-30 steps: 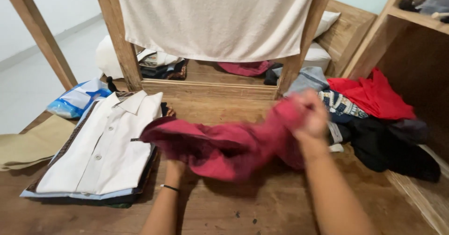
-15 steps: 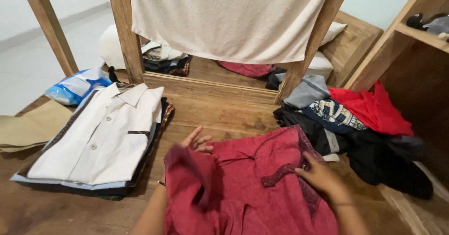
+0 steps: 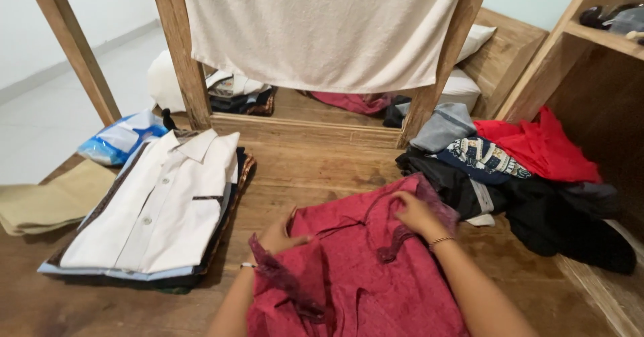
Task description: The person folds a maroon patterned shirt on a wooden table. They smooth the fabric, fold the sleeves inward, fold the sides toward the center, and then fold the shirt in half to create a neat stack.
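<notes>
We saw a red garment (image 3: 376, 276) spread across the wooden floor (image 3: 315, 169) directly in front of the person, its near part rumpled and one dark-edged fold standing up at the lower left. The left hand (image 3: 278, 235) lay on the garment's upper left edge, fingers together and bent over the cloth; whether they pinched it or only pressed on it we could not tell. A thin band sat on that wrist. The right hand (image 3: 414, 213) was at the garment's upper right corner, its fingers curled and closed on a bunch of the red fabric near the trim, with a beaded bracelet on the wrist.

To the left of the garment, just apart from it, a folded white shirt (image 3: 161, 203) with buttons topped a neat stack of folded clothes (image 3: 221, 236). Farther left a tan folded cloth (image 3: 50, 203) lay on the floor, and behind it a blue and white plastic bag (image 3: 121, 139).

To the right, a loose heap of clothes touched the garment's upper edge: dark pieces (image 3: 557, 223), a patterned navy top (image 3: 483, 159), a grey piece (image 3: 443, 126) and a bright red one (image 3: 537, 146).

Behind all this stood a wooden frame (image 3: 178, 48) with a cream cloth (image 3: 322, 28) hanging over it, and more clothes showed beneath it. A wooden shelf (image 3: 597, 42) rose at the far right.
</notes>
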